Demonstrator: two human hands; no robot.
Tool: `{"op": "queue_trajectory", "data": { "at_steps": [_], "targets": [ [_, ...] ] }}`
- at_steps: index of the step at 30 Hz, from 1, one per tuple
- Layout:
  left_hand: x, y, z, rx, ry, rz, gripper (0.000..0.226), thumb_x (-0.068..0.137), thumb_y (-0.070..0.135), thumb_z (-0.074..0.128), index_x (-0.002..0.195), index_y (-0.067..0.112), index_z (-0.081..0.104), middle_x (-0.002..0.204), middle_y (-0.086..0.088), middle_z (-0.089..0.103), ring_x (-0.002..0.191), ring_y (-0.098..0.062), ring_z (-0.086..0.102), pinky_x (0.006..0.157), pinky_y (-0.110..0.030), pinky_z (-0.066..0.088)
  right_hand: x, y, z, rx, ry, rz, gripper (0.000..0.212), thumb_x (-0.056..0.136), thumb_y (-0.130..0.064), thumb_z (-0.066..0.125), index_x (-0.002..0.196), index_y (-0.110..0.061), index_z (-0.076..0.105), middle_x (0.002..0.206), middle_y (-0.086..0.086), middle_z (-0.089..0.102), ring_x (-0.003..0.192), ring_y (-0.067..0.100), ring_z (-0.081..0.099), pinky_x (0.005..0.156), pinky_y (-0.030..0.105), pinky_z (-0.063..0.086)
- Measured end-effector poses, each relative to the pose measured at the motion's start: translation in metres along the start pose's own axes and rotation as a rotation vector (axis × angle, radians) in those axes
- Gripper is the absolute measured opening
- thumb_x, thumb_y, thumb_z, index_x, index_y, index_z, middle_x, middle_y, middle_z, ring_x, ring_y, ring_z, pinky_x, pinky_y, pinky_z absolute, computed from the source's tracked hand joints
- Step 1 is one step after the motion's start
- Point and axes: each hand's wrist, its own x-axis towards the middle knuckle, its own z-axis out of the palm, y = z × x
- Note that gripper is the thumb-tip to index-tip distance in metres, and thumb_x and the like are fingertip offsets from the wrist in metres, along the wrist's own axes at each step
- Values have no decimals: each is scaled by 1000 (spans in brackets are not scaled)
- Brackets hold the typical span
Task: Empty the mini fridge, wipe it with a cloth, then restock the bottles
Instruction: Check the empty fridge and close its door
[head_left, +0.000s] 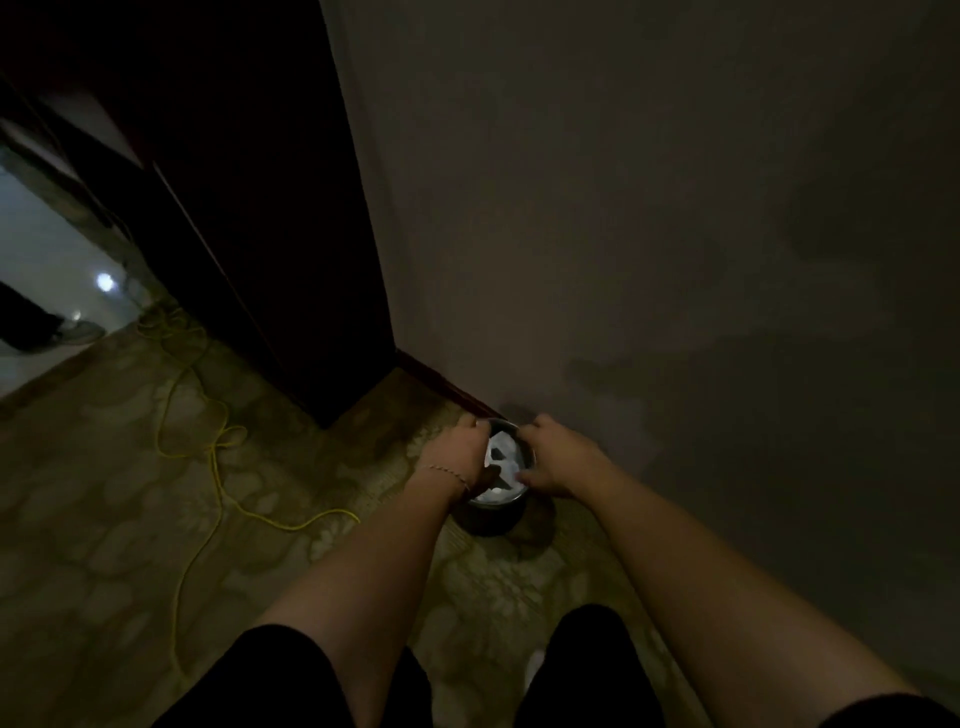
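head view: both hands' fingers curl over the rim of a small dark bin on the carpet by the wall, left hand, right hand; white liner inside

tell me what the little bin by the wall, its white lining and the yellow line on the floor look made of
Bin: probably metal, going by the thin pale rim that catches light over a dark body; dim light leaves it open.
White lining: likely thin plastic bag or paper, crumpled with sharp folds.
Yellow line: looks like plastic-sheathed cable, thin and loosely looped.
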Motion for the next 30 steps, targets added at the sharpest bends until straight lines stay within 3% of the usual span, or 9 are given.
{"op": "queue_trajectory", "data": {
  "at_steps": [6, 11, 15, 21, 30],
  "targets": [
    [-112, 116, -150, 68, 6, 138, 51, 86, 41, 67, 128, 18, 48, 127, -6, 48, 113, -27, 51, 93, -42, 50, -175, -12, -130, 41, 115, 109, 60, 89, -40, 68, 141, -18, 47, 136, 7, 41, 123, 30, 52, 99, 42, 48],
    [-206, 223, -199, 128, -10, 317, 55, 89, 46, 63, 134, 19, 44, 129, -4, 45, 116, -27, 49, 96, -47, 48, -320, 8, -168, 26, 171, 223, 62, 92, -41, 64, 147, -20, 42, 143, 7, 37, 128, 30, 48, 101, 45, 47],
    [-281, 314, -184, 156, 22, 440, 55, 89, 50, 60, 132, 18, 45, 129, -6, 46, 114, -28, 51, 93, -46, 49, -448, 49, -159, -17, 233, 317, 63, 95, -42, 62, 150, -22, 39, 145, 5, 37, 127, 29, 48, 100, 42, 47],
    [-431, 471, -116, 179, 16, 635, 53, 89, 47, 61, 129, 15, 47, 128, -7, 49, 112, -28, 52, 90, -42, 50, -674, 127, -90, 59, 287, 549, 68, 94, -46, 60, 153, -25, 34, 152, 4, 33, 133, 30, 44, 105, 46, 45],
    [-637, 707, 13, 193, -115, 1057, 38, 86, 41, 61, 113, 17, 50, 114, -7, 49, 99, -28, 55, 82, -44, 52, -978, 238, 27, 247, 449, 918, 51, 89, -42, 65, 133, -20, 51, 125, 6, 45, 104, 29, 58, 82, 43, 54]
  ]
}}
